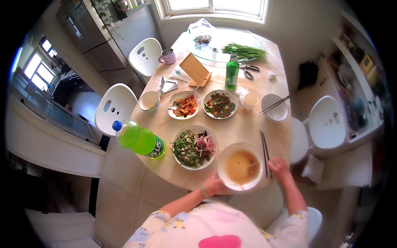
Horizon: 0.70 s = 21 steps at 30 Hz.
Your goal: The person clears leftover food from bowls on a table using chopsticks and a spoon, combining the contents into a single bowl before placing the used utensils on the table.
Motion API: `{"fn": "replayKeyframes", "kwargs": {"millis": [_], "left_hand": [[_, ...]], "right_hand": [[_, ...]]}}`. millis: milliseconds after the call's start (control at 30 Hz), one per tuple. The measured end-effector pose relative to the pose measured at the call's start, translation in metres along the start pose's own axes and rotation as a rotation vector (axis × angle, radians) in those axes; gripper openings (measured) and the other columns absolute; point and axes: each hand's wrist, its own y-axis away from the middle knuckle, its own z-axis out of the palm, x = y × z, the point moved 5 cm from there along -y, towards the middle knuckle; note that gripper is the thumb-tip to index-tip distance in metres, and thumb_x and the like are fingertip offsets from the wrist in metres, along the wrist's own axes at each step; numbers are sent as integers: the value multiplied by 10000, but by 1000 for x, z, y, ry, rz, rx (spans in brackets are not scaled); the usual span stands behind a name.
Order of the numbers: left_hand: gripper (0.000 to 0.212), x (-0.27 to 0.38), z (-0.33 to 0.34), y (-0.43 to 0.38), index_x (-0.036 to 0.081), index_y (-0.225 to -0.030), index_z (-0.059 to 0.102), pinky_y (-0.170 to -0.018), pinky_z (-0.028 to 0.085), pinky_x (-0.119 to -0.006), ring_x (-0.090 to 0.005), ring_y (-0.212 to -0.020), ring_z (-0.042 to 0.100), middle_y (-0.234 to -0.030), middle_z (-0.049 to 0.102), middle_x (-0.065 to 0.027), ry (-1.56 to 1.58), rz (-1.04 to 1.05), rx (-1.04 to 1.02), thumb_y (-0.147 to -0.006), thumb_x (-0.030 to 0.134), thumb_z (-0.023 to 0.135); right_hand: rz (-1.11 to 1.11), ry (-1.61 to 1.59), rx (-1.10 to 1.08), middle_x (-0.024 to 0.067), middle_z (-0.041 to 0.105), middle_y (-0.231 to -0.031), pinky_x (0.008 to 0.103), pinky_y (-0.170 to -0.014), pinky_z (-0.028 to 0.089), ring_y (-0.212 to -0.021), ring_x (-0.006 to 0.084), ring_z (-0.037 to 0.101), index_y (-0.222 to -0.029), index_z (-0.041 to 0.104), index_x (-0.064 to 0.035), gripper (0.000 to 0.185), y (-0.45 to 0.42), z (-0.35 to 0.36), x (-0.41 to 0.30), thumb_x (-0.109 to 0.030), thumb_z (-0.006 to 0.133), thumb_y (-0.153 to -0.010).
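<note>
A white bowl of brown broth (242, 167) is at the near edge of the table. My left hand (214, 185) grips its lower left rim, and some of the fingers are hidden by the bowl. To its right lies a pair of dark chopsticks (264, 152) on the table. My right hand (279, 168) is beside them at the table's right edge, fingers curled and reaching the chopsticks; whether they grip them is unclear. Left of the broth stands a bowl of chopped greens, white cubes and pink shreds (194, 147).
A bottle of green soft drink (139, 139) stands at the left edge. Farther back are two dishes of food (186, 105), a paper cup (250, 102), a bowl with chopsticks across it (276, 108), a green glass bottle (232, 71), scissors (249, 69) and a wooden stand (195, 69).
</note>
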Motion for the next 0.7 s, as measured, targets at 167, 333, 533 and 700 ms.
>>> {"fn": "replayKeyframes", "kwargs": {"millis": [167,333,533,700], "left_hand": [[731,4,19,-13,232,-1309,160,-862,470,-502,-254,-1017,546,-1218,409,-94,36,-62,-18,-752,-101,495],[765,12,29,-17,242,-1345,103,-868,474,-480,-262,-1011,557,-1253,388,-113,-24,-45,-58,-778,-102,483],[692,20,27,-9,204,-1359,131,-818,503,-377,-237,-982,579,-1201,459,-128,-74,-105,-98,-820,-60,475],[530,59,18,23,89,-1307,268,-687,507,-275,-199,-847,612,-986,590,-131,-273,-206,130,-836,7,498]], "right_hand": [[229,-2,43,60,491,-800,326,-719,386,-802,209,495,-892,542,-81,168,13,-21,2,-105,519,-728],[335,-105,166,103,507,-854,357,-716,402,-812,253,502,-935,564,-36,217,-1,-64,-32,-69,521,-726],[357,-286,259,142,526,-978,411,-784,430,-915,311,518,-1012,587,-29,312,-33,-87,-71,-65,551,-704],[344,-411,302,153,526,-1018,420,-817,437,-945,329,522,-1014,592,-27,347,-72,-103,-103,-55,560,-670]]}}
